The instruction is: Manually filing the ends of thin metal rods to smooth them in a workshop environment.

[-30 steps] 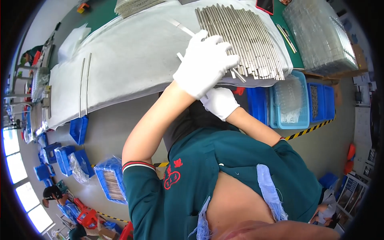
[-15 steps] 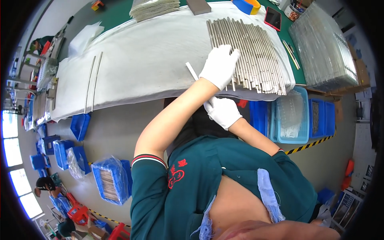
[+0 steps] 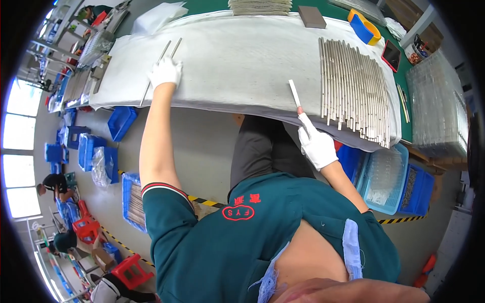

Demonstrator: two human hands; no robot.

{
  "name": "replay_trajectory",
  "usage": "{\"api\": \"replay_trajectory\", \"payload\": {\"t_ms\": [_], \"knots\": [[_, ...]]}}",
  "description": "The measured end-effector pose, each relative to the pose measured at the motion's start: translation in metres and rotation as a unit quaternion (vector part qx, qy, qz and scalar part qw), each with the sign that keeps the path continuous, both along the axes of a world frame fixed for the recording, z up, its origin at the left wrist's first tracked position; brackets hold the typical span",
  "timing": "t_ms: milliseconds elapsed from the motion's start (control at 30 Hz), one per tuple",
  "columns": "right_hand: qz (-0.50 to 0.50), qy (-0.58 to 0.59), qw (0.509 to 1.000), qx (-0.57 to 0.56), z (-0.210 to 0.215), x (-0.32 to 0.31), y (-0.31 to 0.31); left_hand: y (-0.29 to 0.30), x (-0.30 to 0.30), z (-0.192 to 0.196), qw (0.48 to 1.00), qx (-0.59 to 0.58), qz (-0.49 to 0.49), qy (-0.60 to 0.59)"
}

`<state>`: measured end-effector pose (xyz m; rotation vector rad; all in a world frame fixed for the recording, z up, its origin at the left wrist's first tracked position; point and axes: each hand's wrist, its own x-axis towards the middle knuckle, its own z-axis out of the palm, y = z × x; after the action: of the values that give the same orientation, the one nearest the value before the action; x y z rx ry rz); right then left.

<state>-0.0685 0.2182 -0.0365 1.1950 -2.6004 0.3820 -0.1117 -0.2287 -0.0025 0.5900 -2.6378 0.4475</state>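
My left hand (image 3: 165, 73), in a white glove, is at the left part of the cloth-covered table. Its fingers are curled round one of two thin metal rods (image 3: 177, 46); that rod's lower part is hidden under the hand and forearm. The other metal rod (image 3: 145, 94) lies just left of it. My right hand (image 3: 317, 146), also gloved with one bare fingertip showing, is closed on a narrow white strip (image 3: 293, 91) at the table's front edge. The strip points up and away. Beside it on the right lies a dense row of metal rods (image 3: 353, 91).
A grey block (image 3: 311, 17), a blue and yellow tape ring (image 3: 365, 28) and a phone (image 3: 391, 55) lie along the far side. Stacked clear trays (image 3: 437, 103) stand at the right. Blue bins (image 3: 121, 122) sit on the floor, with people seated at far left.
My left hand has moved from the row of rods across to the two separate rods at left. My right hand has come out from under the left forearm, holding the white strip. The view has shifted.
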Motion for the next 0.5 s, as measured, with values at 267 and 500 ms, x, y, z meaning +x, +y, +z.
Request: {"api": "replay_trajectory", "payload": {"t_ms": [267, 500], "knots": [[-0.052, -0.105, 0.993, 0.011, 0.004, -0.001, 0.001, 0.023, -0.017, 0.003, 0.999, 0.036, -0.022, 0.004], [-0.055, -0.152, 0.987, -0.009, 0.009, 0.002, 0.001, 0.135, -0.012, 0.025, 0.957, 0.275, -0.085, -0.036]]}}
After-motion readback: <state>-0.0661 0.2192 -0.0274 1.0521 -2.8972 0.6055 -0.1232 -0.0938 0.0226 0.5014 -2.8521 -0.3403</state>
